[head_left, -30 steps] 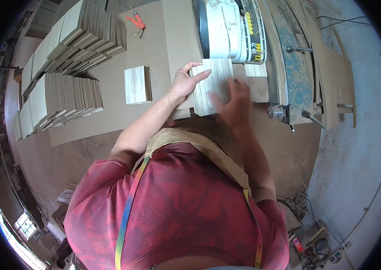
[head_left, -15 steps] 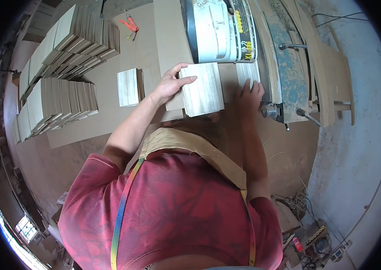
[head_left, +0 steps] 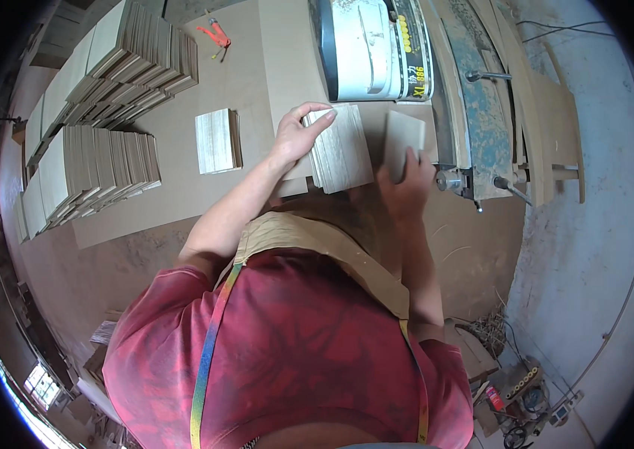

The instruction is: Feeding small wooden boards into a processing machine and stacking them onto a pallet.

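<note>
My left hand (head_left: 296, 141) grips a stack of thin, square wood-grain boards (head_left: 343, 153) by its upper left edge, thumb on top and fingers behind. Just right of that stack, my right hand (head_left: 409, 185) holds a single thin pale board (head_left: 405, 133), tilted, by its lower end. The fingers under this board are partly hidden. A smaller stack of similar boards (head_left: 213, 142) lies on the table to the left of my left hand.
Long rows of stacked boards (head_left: 111, 157) stand at the far left. Red-handled pliers (head_left: 216, 36) lie on the cardboard-covered table (head_left: 246, 75). Beyond my hands stands a white-and-black container (head_left: 362, 56). A worn blue machine (head_left: 474, 90) with metal levers borders the right side.
My right hand has picked up a board from the surface, raising it and drawing it left toward the stack. My left hand and its stack have shifted slightly right and tilted.
</note>
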